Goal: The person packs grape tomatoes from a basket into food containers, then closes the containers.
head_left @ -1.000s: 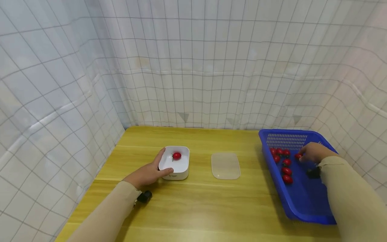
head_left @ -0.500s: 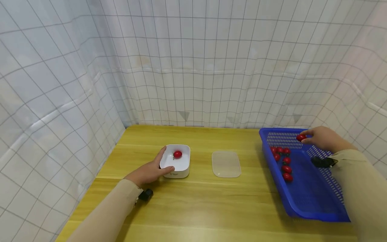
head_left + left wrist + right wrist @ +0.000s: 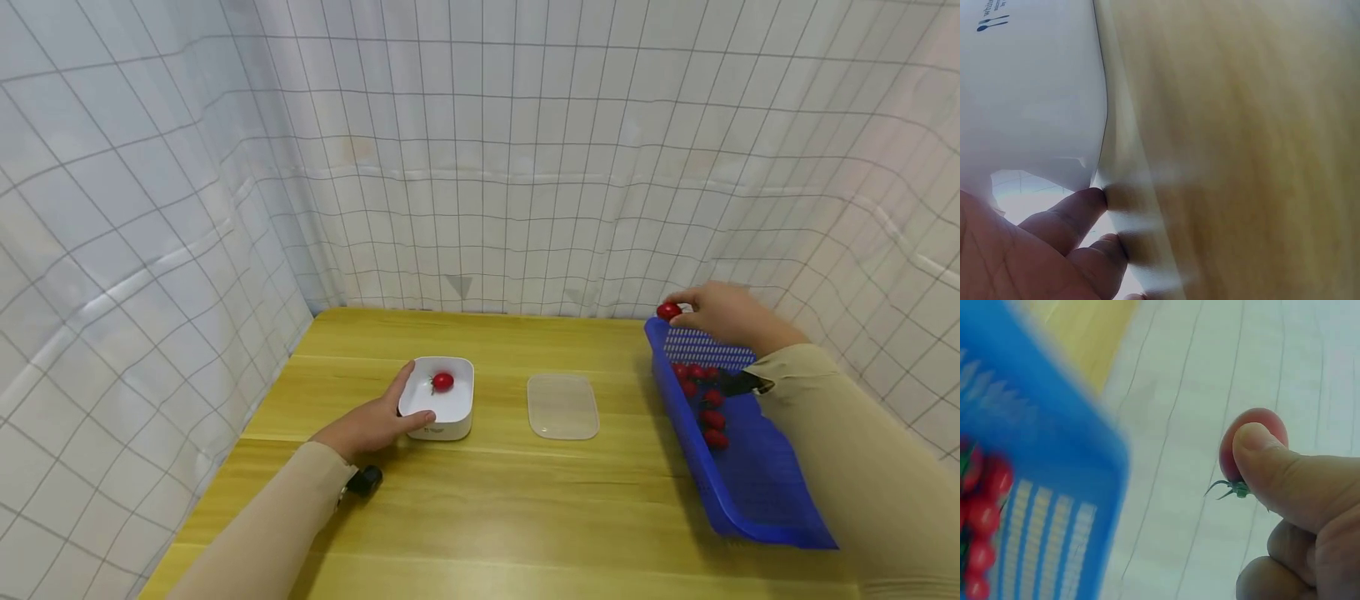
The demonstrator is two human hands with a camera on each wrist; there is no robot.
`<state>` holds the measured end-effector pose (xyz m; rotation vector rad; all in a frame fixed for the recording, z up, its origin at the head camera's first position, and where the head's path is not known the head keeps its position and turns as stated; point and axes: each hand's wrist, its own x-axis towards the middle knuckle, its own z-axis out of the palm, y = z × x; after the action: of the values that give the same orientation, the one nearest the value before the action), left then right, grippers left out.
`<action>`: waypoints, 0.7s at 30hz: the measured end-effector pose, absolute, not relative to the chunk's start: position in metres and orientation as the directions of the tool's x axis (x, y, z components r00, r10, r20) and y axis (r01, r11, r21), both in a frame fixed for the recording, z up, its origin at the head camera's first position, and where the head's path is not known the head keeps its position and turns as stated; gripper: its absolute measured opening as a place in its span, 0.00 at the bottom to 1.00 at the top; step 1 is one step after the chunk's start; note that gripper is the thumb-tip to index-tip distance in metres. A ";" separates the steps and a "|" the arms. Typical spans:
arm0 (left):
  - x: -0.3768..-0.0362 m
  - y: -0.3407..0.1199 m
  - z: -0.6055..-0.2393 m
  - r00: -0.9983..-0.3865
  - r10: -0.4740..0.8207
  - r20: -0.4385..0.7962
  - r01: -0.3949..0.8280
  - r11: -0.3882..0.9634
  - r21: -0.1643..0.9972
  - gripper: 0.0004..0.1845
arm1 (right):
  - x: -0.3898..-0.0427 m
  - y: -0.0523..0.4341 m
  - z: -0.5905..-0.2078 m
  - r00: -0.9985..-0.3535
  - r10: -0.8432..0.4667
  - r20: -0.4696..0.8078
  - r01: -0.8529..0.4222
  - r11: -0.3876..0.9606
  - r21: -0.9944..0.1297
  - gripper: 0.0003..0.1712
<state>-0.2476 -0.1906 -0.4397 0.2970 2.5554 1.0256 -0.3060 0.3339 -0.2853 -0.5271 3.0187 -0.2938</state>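
My right hand (image 3: 726, 315) pinches a cherry tomato (image 3: 668, 311) over the far left corner of the blue basket (image 3: 702, 467). In the right wrist view, the thumb lies across this tomato (image 3: 1260, 417), and its green stem end hangs below. Several more cherry tomatoes (image 3: 712, 419) lie along the basket's left side. My left hand (image 3: 372, 427) grips a square white container (image 3: 452, 428) from its left, thumb on the near side and fingers on the far side. One cherry tomato (image 3: 443, 381) with a green stem is inside it.
A translucent square lid (image 3: 562, 407) lies flat on the wooden table (image 3: 517, 508) between container and basket. White checked curtains (image 3: 525, 167) enclose the back and both sides. My right sleeve (image 3: 832, 450) covers the basket's right part.
My right hand has lifted a cherry tomato out of the basket and carried it up and leftward to the far left corner. The left hand keeps its grip on the container.
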 end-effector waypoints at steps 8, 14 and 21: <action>-0.250 -0.192 -0.441 -0.908 0.332 -0.255 0.070 0.721 0.689 0.60 | -0.316 0.254 -0.283 -0.915 -0.402 -0.044 -0.381 0.894 -0.237 0.27; -0.250 -0.192 -0.442 -0.908 0.331 -0.256 0.070 0.723 0.687 0.60 | -0.321 0.207 -0.289 -0.887 -0.460 -0.043 -0.435 0.864 -0.253 0.24; -0.250 -0.192 -0.442 -0.908 0.326 -0.262 0.058 0.717 0.694 0.60 | -0.324 0.167 -0.302 -0.863 -0.502 -0.055 -0.461 0.828 -0.319 0.26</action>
<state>-0.2498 -0.1920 -0.4416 0.2977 2.5568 1.0159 -0.3243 0.1669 -0.3018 -0.7608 2.8725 -0.4489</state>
